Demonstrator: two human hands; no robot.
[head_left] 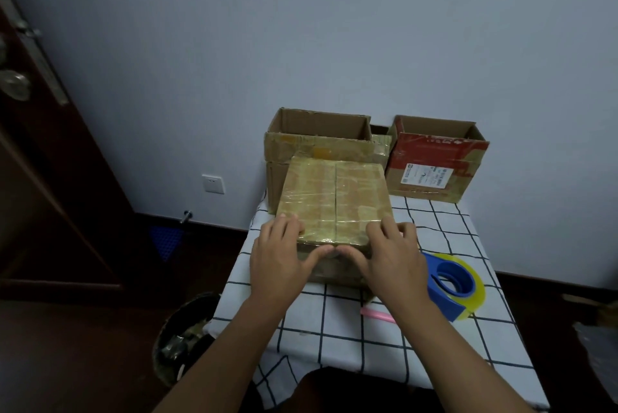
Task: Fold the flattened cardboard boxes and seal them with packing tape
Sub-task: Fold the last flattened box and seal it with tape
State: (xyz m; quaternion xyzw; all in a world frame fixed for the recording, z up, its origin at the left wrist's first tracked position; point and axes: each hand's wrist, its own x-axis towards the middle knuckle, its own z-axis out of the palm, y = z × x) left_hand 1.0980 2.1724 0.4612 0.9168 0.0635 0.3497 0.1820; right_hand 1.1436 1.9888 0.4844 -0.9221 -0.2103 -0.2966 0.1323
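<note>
A closed brown cardboard box (336, 198), its top flaps shut and covered with shiny tape, stands on the checked tablecloth (337, 332). My left hand (284, 259) lies on its near left corner, fingers on the top and thumb along the front edge. My right hand (393, 255) mirrors it on the near right corner. Both thumbs meet at the centre seam of the front edge. A blue tape dispenser (454, 285) with a yellowish tape roll lies on the cloth just right of my right hand.
Two open-topped boxes stand against the wall: a brown box (317, 138) behind the closed one and a red-and-brown box with a label (434, 162) to the right. A pink pen-like stick (376, 314) lies near my right wrist. A waste bin (182, 335) sits on the floor to the left.
</note>
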